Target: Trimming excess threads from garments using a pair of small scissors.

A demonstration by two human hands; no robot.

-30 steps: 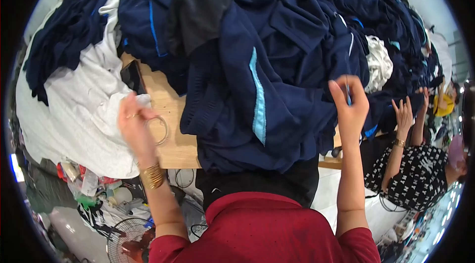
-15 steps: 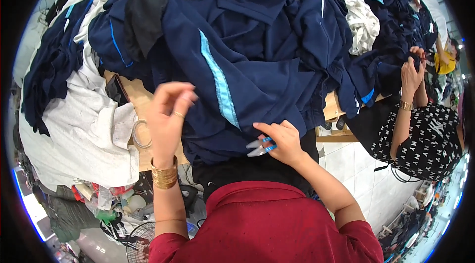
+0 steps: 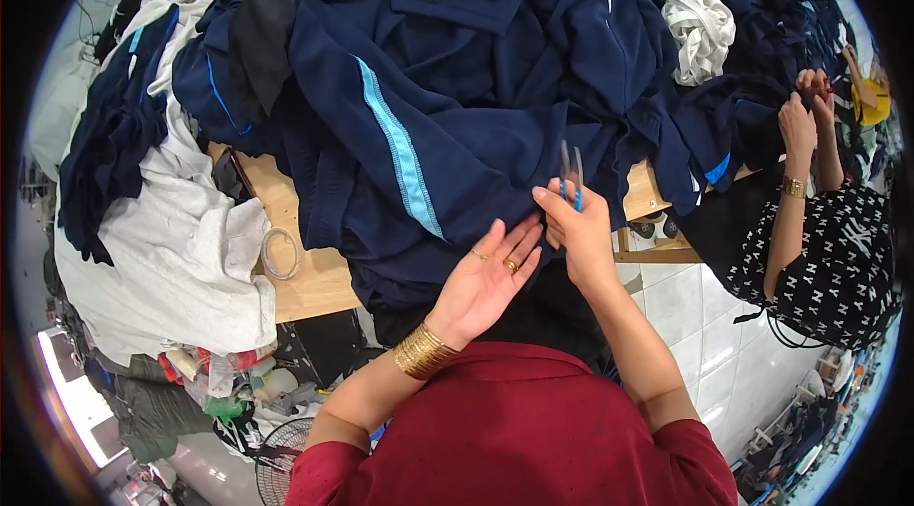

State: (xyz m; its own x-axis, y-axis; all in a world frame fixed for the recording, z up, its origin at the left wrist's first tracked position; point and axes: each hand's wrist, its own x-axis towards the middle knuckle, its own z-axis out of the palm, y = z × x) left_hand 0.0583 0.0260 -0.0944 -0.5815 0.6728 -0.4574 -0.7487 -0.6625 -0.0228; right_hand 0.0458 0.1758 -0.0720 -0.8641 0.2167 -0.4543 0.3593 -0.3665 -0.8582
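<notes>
A navy garment with a light blue stripe lies before me, its lower edge hanging toward my lap. My right hand grips thread snips with blue handles, their blades pointing up and away over the cloth. The thumb of that hand is at the garment's edge; whether it pinches the cloth I cannot tell. Close on its left is my left hand, palm up and open, fingers stretched out by the cloth's lower edge. Its fingertips are near the right hand, and nothing lies in the palm.
Navy garments heap over the wooden table. A white bundle of strips is at the back right, a pale grey cloth at the left, beside a clear ring. Another person works at the right. A fan stands low left.
My left hand has come down and right from above the cloth, turning palm up beside my right hand. The snips have swung from pointing left to pointing up. The cloth has shifted slightly left.
</notes>
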